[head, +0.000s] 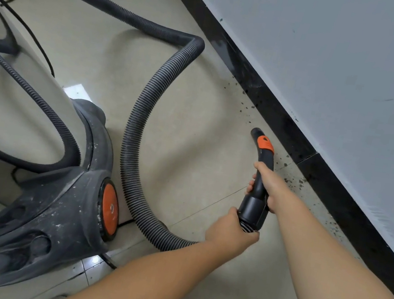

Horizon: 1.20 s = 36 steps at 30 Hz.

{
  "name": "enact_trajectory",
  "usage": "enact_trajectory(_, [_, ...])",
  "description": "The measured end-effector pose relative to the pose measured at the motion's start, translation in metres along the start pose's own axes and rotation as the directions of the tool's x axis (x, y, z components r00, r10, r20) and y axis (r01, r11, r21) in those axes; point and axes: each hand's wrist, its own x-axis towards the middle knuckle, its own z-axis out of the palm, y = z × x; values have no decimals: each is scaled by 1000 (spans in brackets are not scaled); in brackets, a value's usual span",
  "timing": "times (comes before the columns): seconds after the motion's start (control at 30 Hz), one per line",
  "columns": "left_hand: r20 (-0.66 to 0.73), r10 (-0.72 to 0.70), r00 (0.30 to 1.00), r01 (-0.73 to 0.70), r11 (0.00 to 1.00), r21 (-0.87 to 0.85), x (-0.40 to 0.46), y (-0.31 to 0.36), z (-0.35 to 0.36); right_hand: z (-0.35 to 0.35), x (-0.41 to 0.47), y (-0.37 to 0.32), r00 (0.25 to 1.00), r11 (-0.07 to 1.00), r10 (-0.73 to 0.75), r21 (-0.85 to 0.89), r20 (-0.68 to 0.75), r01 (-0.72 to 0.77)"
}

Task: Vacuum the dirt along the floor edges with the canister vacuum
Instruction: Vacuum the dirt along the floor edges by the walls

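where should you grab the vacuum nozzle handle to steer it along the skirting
Grip the curved black handle below its orange collar, coming from behind, as the right hand does; the left hand holds the hose joint.

**Nozzle at the floor edge**

The right hand (pixel 269 185) grips the black nozzle (pixel 263 160); the left hand (pixel 230 229) holds the hose (pixel 141 119) just behind it. The tip points at dirt (pixel 295 181) scattered on the floor (pixel 193 135) along the skirting (pixel 276 107). The vacuum (pixel 55 178) stands to the left.
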Motion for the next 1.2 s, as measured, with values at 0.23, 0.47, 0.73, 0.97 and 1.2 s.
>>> enact_trajectory(0.23, [-36, -1, 999, 2, 1000, 26, 9, -2, -8, 12, 9, -5, 999, 1000, 9, 18, 46, -9])
enact_trajectory(0.47, [-54, 13, 998, -13, 1000, -5, 22, 10, -13, 12, 20, -24, 999, 1000, -3, 21, 37, 3])
enact_trajectory(0.73, [-94, -4, 996, 2, 1000, -24, 40, 17, -21, 26, 30, -43, 996, 1000, -19, -6, 84, 20])
enact_trajectory(0.97, [-104, 22, 994, -24, 1000, -19, 58, 19, -29, 25, 43, -51, 1000, 999, -13, 41, 28, 12])
enact_trajectory(1.2, [-118, 32, 993, -33, 999, -11, 70, 30, -29, 23, 54, -65, 999, 999, -26, 44, 38, 24])
